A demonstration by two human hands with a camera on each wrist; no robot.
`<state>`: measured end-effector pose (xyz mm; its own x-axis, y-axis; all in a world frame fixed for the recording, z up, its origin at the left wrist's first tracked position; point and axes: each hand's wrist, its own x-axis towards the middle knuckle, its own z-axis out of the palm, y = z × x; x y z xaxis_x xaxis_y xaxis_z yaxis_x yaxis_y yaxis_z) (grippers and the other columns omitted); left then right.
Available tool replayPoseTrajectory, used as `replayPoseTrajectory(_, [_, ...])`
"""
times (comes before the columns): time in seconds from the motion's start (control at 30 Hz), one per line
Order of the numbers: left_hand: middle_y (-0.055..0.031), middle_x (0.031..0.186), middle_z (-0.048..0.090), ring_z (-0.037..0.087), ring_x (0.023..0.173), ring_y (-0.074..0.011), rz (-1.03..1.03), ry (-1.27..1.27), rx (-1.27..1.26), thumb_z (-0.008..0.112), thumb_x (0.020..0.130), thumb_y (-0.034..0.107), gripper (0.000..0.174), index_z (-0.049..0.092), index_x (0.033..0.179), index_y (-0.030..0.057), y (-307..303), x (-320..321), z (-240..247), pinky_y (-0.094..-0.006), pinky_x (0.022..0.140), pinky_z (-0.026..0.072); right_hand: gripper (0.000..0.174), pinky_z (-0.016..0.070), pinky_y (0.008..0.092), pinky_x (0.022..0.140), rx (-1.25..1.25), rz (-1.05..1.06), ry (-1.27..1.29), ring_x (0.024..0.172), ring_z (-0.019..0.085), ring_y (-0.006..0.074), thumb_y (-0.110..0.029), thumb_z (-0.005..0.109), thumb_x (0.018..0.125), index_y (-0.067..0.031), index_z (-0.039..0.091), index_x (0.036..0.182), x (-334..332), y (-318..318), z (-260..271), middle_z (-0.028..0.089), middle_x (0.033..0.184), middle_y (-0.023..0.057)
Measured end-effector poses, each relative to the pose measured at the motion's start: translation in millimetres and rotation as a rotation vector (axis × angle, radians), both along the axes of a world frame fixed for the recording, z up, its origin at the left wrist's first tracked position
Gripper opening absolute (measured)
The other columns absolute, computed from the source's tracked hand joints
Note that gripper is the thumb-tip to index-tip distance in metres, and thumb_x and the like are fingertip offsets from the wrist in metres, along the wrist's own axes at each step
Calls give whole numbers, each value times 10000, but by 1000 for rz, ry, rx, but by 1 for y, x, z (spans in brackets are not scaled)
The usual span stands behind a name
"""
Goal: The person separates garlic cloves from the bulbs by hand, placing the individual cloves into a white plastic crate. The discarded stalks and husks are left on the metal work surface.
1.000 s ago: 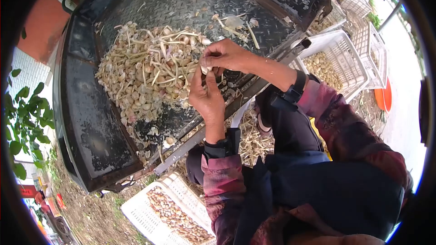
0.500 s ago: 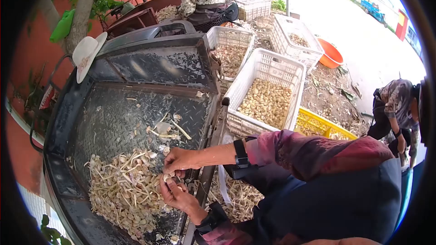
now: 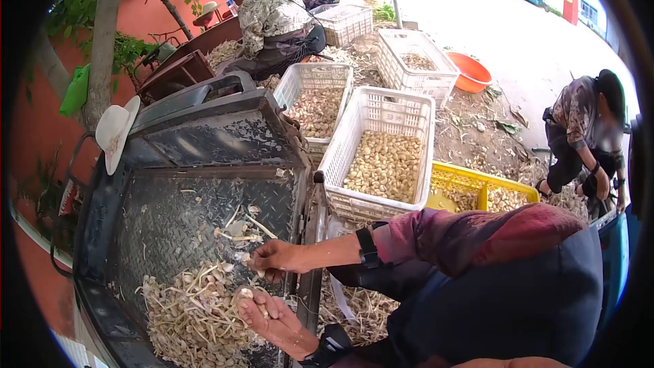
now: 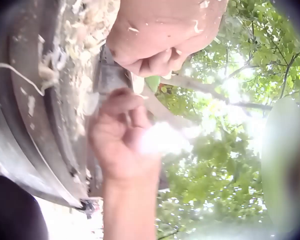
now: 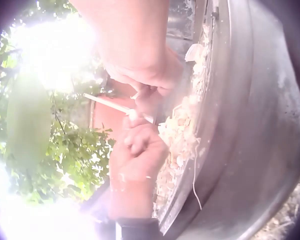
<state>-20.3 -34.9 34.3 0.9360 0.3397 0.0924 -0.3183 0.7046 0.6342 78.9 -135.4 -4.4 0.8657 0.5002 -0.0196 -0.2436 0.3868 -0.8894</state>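
Observation:
My left hand point(image 3: 276, 320) grips a pale piece of garlic point(image 3: 245, 293) at the fingertips, palm turned up, beside the garlic heap point(image 3: 197, 317). Just beyond it, my right hand point(image 3: 278, 257) has its fingers curled down and pinches a small pale bit of garlic. The right wrist view shows a thin white stalk point(image 5: 107, 103) by the left fingertips, with the right hand point(image 5: 140, 65) close above. In the left wrist view, the right hand point(image 4: 120, 135) has bent fingers below the left hand point(image 4: 165, 35). Garlic skin flecks stick to both hands.
The heap lies in a dark metal truck bed point(image 3: 170, 218) with some loose stalks point(image 3: 238, 228). White crates point(image 3: 426, 157) of garlic cloves, a yellow crate point(image 3: 484, 184) and an orange basin point(image 3: 470, 73) stand beyond. A white hat point(image 3: 116, 129) hangs on the bed's side. Other people point(image 3: 279, 24) work nearby.
The head view has swung up toward the crates and people. My hands, together on the garlic before, are now a little apart, the right one farther from the left.

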Motion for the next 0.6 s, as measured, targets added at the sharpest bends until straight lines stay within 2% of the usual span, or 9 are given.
replayPoseTrajectory(0.07, [-55,708,484,397,430,-35,-419,-255,-3,584,853,154,200,446,893,15,-35,-21,50,-156,363,336,266,451,241,469,65,36,34,529,548,108,-265,581,865,-11,567,788,-2,-2,-11,569,649,22])
replayPoseTrajectory(0.13, [-72,672,514,451,453,-86,-700,-382,-57,667,792,192,287,503,889,-23,-60,-46,86,-177,372,350,269,487,217,531,-50,44,-122,606,574,69,-333,608,841,-66,572,830,-6,-2,-15,575,698,-1])
replayPoseTrajectory(0.2, [-92,644,539,478,444,-115,-887,-720,20,674,772,175,254,530,836,-25,-74,-50,96,-202,380,378,254,501,223,561,42,74,-7,642,580,71,-306,613,841,-58,583,885,-24,-7,8,589,761,-1])
replayPoseTrajectory(0.27, [-92,621,462,399,342,-133,-1137,-981,-81,607,807,74,180,452,863,2,-86,-52,116,-243,329,367,257,516,229,581,139,172,68,644,586,77,-291,611,842,-52,587,934,-22,-3,-2,593,801,-3])
replayPoseTrajectory(0.3, [-137,710,609,572,511,-147,-1103,-1014,-6,714,738,116,202,643,783,-67,-84,-52,130,-202,444,450,260,533,239,605,175,199,56,671,603,86,-278,609,841,-50,587,963,-25,-4,1,595,799,-6])
replayPoseTrajectory(0.33, [-137,710,609,572,511,-147,-1099,-1010,-11,714,738,116,202,643,783,-67,-88,-53,126,-202,444,450,260,533,239,605,172,201,63,671,603,86,-278,609,841,-50,587,963,-28,-2,3,595,799,-6])
replayPoseTrajectory(0.4, [-143,717,614,585,542,-146,-1052,-1123,-375,705,747,110,202,635,766,-79,-98,-60,117,-188,474,452,252,544,246,616,142,205,83,695,621,99,-266,615,835,-51,589,962,-32,2,6,600,801,0])
replayPoseTrajectory(0.43, [-151,720,616,589,561,-149,-1288,-1032,-153,712,741,122,220,634,756,-83,-75,-53,123,-189,480,454,238,548,246,620,155,216,96,704,629,106,-250,618,831,-50,589,958,-33,4,5,603,797,3])
replayPoseTrajectory(0.6, [-155,720,616,589,543,-158,-1165,-1157,-459,713,740,123,217,633,765,-77,-110,-60,113,-200,460,452,228,546,238,614,190,247,77,694,629,101,-248,625,823,-54,596,941,-46,4,16,609,798,2])
